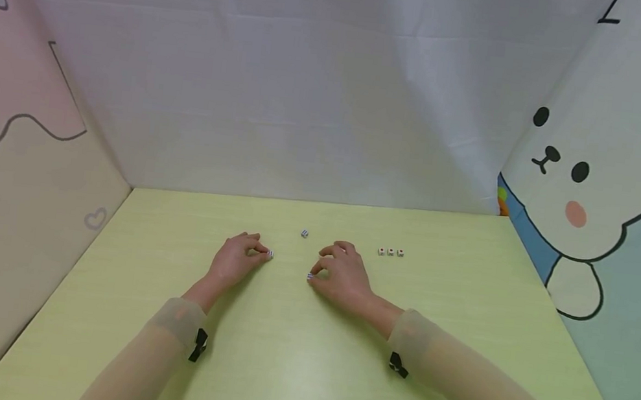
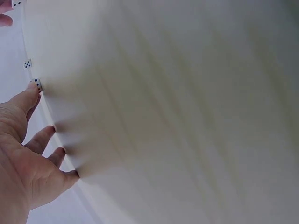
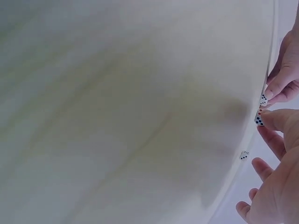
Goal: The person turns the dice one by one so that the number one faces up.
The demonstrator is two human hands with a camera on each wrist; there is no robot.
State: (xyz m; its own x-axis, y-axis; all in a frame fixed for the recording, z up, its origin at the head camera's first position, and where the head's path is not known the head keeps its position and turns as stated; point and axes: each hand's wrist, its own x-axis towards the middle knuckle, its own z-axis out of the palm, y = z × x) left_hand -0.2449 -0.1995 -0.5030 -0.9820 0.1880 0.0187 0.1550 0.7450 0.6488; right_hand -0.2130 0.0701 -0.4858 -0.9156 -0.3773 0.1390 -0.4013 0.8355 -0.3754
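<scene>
My left hand [image 1: 235,259] pinches a small white die [image 1: 270,255] between thumb and index finger, the other fingers resting on the table. In the left wrist view that die [image 2: 37,84] shows dark dots at the fingertips. Opposite it, my right hand [image 1: 344,279] pinches a second die [image 1: 309,276]; the right wrist view shows this die [image 3: 259,120] with blue dots and red ones near its top. Between and beyond the hands lies a loose die [image 1: 304,233]. To the right of my right hand, three dice [image 1: 390,252] stand in a spaced row, red dots facing up.
The pale yellow table [image 1: 291,366] reaches back to a white cloth wall [image 1: 283,105]. A cartoon-printed panel [image 1: 603,190] rises on the right and a pink-and-cream one [image 1: 22,195] on the left. Both forearms wear light sleeves with black straps.
</scene>
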